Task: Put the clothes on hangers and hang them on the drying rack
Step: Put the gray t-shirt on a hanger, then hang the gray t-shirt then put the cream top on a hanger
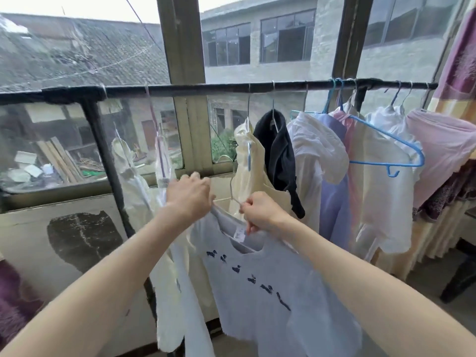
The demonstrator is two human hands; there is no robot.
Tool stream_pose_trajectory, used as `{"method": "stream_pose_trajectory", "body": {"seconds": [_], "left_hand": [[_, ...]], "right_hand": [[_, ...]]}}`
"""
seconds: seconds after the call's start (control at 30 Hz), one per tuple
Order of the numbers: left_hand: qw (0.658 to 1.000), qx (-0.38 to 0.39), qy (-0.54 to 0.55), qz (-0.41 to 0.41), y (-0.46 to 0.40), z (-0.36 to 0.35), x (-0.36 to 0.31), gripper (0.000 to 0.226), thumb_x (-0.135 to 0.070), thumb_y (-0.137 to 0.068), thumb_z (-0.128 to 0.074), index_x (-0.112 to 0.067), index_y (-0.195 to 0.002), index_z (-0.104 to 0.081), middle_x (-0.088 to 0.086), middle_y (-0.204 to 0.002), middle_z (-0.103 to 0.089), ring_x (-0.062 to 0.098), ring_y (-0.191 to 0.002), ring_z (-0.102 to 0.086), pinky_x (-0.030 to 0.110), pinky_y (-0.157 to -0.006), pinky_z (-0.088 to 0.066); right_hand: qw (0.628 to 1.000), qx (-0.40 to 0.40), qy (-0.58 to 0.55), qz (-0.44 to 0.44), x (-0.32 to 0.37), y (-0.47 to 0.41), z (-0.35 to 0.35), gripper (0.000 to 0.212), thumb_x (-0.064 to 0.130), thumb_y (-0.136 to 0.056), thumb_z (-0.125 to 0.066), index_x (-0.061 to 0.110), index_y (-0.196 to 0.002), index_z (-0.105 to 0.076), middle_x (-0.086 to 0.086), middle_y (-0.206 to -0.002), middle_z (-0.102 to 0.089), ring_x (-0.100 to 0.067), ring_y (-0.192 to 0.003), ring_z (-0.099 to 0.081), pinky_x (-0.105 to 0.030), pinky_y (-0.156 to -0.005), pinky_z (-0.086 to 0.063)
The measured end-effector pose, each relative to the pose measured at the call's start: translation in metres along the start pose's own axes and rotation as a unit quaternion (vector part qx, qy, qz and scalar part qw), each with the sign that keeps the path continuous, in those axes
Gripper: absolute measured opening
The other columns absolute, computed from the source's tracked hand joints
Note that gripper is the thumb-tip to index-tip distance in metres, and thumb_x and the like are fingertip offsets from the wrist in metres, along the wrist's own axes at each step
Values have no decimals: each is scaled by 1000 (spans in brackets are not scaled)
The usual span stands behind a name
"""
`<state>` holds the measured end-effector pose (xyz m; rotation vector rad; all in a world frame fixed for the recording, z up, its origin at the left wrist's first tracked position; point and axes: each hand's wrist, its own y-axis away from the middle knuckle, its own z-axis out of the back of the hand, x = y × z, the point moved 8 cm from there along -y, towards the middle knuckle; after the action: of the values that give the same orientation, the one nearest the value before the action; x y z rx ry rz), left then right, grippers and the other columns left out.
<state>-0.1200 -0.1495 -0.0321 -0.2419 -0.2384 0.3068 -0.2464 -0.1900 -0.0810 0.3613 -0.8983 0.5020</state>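
A pale grey T-shirt [265,292] with small dark bird prints hangs in front of me, held at its neckline. My left hand [189,195] grips the left side of the collar. My right hand [258,211] pinches the right side of the collar together with a thin wire hanger [233,176], whose hook rises just above both hands. The black rail of the drying rack [206,88] runs across at window height. Several garments hang from it: cream, black [279,155], white, lilac and pink.
An empty blue hanger [394,150] dangles among the clothes on the right. Two pale garments [134,176] hang left of my hands beside a black rack upright [108,161]. A window frame and a low wall stand behind the rack. A purple curtain [458,60] hangs at the far right.
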Motion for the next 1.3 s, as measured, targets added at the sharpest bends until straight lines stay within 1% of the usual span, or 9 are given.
{"method": "stream_pose_trajectory", "body": {"seconds": [0.23, 0.3, 0.4, 0.6, 0.9, 1.03, 1.13, 1.2, 1.3], "left_hand": [[994, -61, 64, 58, -22, 48, 89, 46, -48, -93, -40, -23, -132, -45, 5, -142, -38, 26, -131, -34, 48, -108, -28], [994, -59, 79, 43, -25, 43, 100, 51, -48, -93, -40, -24, -138, -38, 3, -150, -28, 25, -140, -21, 51, -112, -22], [990, -77, 115, 39, -19, 34, 112, 51, -45, -95, -39, -24, -141, -34, -2, -155, -18, 20, -144, -10, 50, -115, -13], [985, -103, 137, 20, -15, 27, 119, 47, -43, -96, -37, -27, -140, -35, -7, -156, -13, 16, -144, -9, 45, -115, -8], [973, -153, 173, 14, -27, 43, 113, 40, -37, -96, -41, -24, -134, -44, 1, -148, -33, 21, -140, -20, 46, -113, -19], [970, -163, 173, -43, -35, 62, 82, 44, -39, -97, -38, -21, -137, -41, 4, -151, -28, 21, -141, -19, 44, -113, -17], [975, -95, 169, -112, -46, 58, 50, 51, -48, -97, -28, -27, -143, -29, 0, -156, -15, 18, -144, -5, 47, -115, -10], [978, -17, 149, -144, -52, 42, 32, 54, -54, -96, -22, -31, -145, -23, -2, -157, -8, 16, -145, 2, 49, -115, -9], [980, 31, 128, -148, -57, 25, 26, 54, -55, -95, -19, -30, -142, -31, -1, -158, -7, 16, -145, 7, 51, -115, -12]], "right_hand": [[987, -36, -142, 62, 119, -31, 3, 23, -9, -87, -35, -2, -72, -51, -14, -53, -45, -15, -33, -54, -14, -28, -32], [980, -74, -157, 102, 148, -37, 15, 20, -9, -84, -39, -8, -81, -58, -15, -58, -49, -21, -44, -54, -20, -34, -38], [972, -123, -141, 145, 178, -52, 23, 25, -7, -81, -40, -5, -63, -57, -14, -55, -52, -22, -48, -53, -33, -54, -43], [977, -132, -132, 101, 170, -87, 11, 29, -7, -85, -40, -1, -59, -53, -13, -53, -53, -15, -31, -50, -24, -39, -39], [976, -151, -97, 120, 156, -100, 19, 37, 13, -94, -41, 2, -60, -54, -17, -65, -60, -28, -57, -61, -36, -63, -51], [948, -280, 48, 146, 160, -79, 61, 27, 8, -89, -40, -1, -94, -64, -17, -96, -65, -30, -92, -60, -33, -77, -46], [894, -370, 229, 111, 164, -65, 87, 33, 12, -87, -41, 4, -115, -56, -14, -121, -55, -31, -117, -45, -41, -94, -36], [880, -347, 324, 30, 148, -69, 95, 42, 18, -89, -40, 4, -129, -44, -15, -135, -42, -32, -127, -34, -45, -100, -31], [916, -273, 288, -52, 111, -77, 98, 43, 20, -92, -41, 2, -132, -38, -18, -136, -43, -34, -124, -43, -39, -96, -39]]}}
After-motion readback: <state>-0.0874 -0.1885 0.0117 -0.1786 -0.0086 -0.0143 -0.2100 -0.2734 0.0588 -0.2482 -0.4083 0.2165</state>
